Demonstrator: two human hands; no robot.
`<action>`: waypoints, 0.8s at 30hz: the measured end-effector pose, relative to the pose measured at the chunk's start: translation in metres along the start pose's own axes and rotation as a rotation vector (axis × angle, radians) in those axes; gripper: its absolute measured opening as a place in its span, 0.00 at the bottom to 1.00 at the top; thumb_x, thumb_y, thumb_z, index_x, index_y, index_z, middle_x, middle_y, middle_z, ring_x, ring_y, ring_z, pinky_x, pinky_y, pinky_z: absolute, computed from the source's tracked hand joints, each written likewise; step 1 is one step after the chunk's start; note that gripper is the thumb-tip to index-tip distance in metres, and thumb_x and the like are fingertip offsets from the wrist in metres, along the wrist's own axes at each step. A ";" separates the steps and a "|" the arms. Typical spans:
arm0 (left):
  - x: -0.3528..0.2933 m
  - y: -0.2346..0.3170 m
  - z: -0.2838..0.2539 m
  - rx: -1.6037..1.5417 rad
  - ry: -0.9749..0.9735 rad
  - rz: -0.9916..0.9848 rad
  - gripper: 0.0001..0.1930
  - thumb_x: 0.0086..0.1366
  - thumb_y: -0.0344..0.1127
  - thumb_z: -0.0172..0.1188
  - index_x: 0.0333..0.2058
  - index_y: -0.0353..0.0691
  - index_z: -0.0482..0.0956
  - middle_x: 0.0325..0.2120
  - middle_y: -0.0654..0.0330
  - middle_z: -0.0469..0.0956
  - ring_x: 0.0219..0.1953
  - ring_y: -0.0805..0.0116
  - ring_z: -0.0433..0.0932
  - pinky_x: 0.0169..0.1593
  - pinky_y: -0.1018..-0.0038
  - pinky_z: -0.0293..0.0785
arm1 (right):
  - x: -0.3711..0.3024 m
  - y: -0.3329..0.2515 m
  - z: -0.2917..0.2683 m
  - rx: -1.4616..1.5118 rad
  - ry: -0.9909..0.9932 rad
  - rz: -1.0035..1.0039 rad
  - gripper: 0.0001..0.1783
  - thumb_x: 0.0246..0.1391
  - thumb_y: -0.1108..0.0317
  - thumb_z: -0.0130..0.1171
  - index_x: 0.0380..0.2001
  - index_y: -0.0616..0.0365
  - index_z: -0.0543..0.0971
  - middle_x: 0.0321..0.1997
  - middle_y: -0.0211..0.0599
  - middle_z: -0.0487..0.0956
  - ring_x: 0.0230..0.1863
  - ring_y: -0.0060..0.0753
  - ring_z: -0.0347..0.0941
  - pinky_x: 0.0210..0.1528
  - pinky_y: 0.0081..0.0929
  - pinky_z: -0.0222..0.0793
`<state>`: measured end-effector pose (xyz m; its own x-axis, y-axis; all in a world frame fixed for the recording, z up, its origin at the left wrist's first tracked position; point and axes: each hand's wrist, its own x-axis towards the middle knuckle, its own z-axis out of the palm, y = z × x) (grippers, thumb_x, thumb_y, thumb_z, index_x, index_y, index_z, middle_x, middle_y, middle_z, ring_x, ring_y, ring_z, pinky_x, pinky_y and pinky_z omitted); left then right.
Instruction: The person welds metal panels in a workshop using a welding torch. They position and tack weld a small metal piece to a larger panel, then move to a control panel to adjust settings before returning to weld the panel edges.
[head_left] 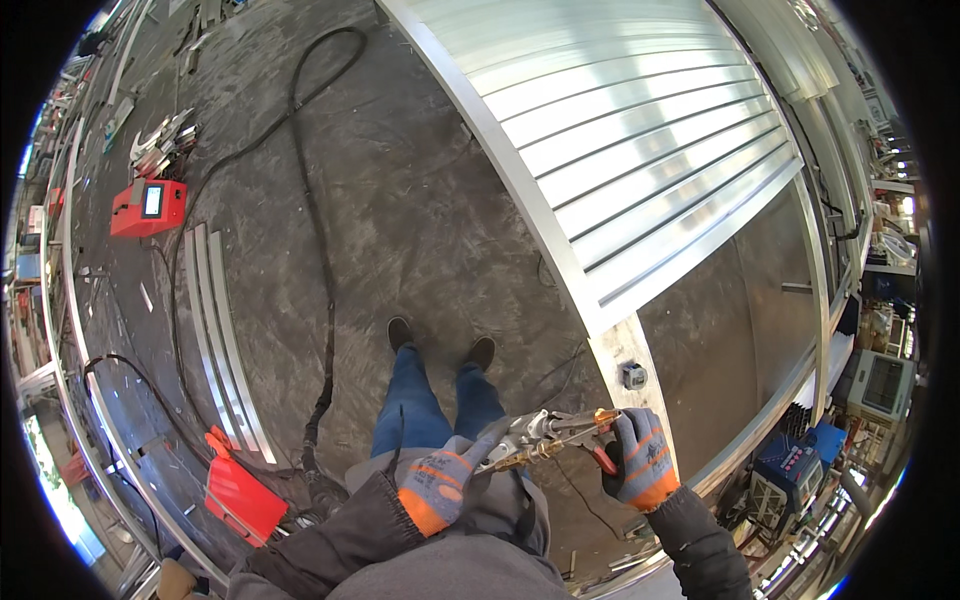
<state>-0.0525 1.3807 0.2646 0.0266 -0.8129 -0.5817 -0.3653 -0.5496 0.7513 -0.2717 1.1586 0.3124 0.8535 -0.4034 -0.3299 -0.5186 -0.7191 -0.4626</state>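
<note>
Both my hands wear grey gloves with orange cuffs and stripes. In front of my waist they hold a silver and brass-coloured metal tool (545,436) that looks like a welding gun. My left hand (447,482) is closed at its left end, the fingers pointing up and to the right; part of the grip is hidden. My right hand (641,452) is closed around the other end, by a red part (605,460). Just beyond the right hand, a small dark block (633,376) sits on the pale end of a frame beam (619,350).
A large metal frame with shiny slats (650,150) lies at the right. A thick black cable (318,220) loops over the dark floor (430,180). Left are a red box with a screen (150,208), long metal strips (218,340) and a red container (245,497). A machine (787,470) stands lower right.
</note>
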 end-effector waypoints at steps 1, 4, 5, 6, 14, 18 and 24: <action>0.000 0.000 -0.001 0.004 0.000 0.015 0.36 0.67 0.36 0.57 0.73 0.56 0.58 0.42 0.49 0.75 0.40 0.52 0.78 0.44 0.62 0.75 | 0.000 0.000 0.000 -0.004 0.011 -0.009 0.29 0.40 0.74 0.64 0.49 0.67 0.71 0.47 0.56 0.71 0.48 0.62 0.67 0.50 0.50 0.66; -0.002 0.004 -0.003 -0.042 0.007 0.037 0.37 0.65 0.35 0.57 0.73 0.55 0.58 0.42 0.49 0.74 0.41 0.51 0.77 0.45 0.62 0.75 | -0.003 0.004 0.000 -0.016 0.050 -0.048 0.29 0.40 0.73 0.65 0.49 0.67 0.71 0.47 0.55 0.71 0.47 0.61 0.68 0.50 0.51 0.66; -0.003 0.004 -0.004 -0.020 -0.026 0.022 0.38 0.65 0.34 0.58 0.73 0.54 0.58 0.42 0.49 0.74 0.42 0.50 0.77 0.46 0.62 0.75 | -0.004 0.006 0.000 -0.020 0.066 -0.067 0.29 0.40 0.73 0.65 0.49 0.67 0.71 0.47 0.55 0.72 0.46 0.61 0.68 0.49 0.51 0.67; -0.003 0.005 -0.005 -0.005 -0.061 0.021 0.38 0.64 0.34 0.58 0.73 0.53 0.57 0.42 0.49 0.74 0.42 0.50 0.77 0.47 0.62 0.75 | -0.005 0.009 0.001 -0.025 0.082 -0.087 0.29 0.40 0.72 0.65 0.49 0.67 0.71 0.46 0.55 0.72 0.46 0.61 0.68 0.49 0.51 0.67; -0.005 -0.003 0.007 -0.169 -0.185 0.117 0.44 0.62 0.27 0.55 0.74 0.64 0.53 0.46 0.48 0.75 0.44 0.48 0.79 0.45 0.58 0.77 | -0.011 0.030 -0.007 0.005 -0.039 -0.172 0.30 0.33 0.69 0.65 0.46 0.63 0.73 0.43 0.49 0.73 0.43 0.57 0.70 0.46 0.48 0.68; -0.005 -0.002 0.009 -0.168 -0.124 0.153 0.44 0.62 0.26 0.53 0.74 0.66 0.52 0.45 0.48 0.75 0.42 0.48 0.80 0.45 0.58 0.78 | -0.011 0.034 -0.005 -0.023 0.016 -0.186 0.29 0.33 0.70 0.63 0.46 0.63 0.73 0.43 0.49 0.73 0.43 0.57 0.70 0.46 0.48 0.68; -0.009 0.007 -0.002 -0.003 -0.213 0.059 0.42 0.63 0.27 0.53 0.75 0.55 0.49 0.46 0.47 0.76 0.45 0.47 0.80 0.47 0.60 0.77 | -0.014 0.026 0.001 0.032 0.033 -0.160 0.28 0.37 0.71 0.65 0.47 0.63 0.73 0.44 0.50 0.73 0.44 0.58 0.70 0.47 0.49 0.68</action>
<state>-0.0540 1.3839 0.2759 -0.1923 -0.7847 -0.5893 -0.3573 -0.5033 0.7868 -0.2974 1.1467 0.3042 0.9264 -0.3036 -0.2227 -0.3764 -0.7577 -0.5331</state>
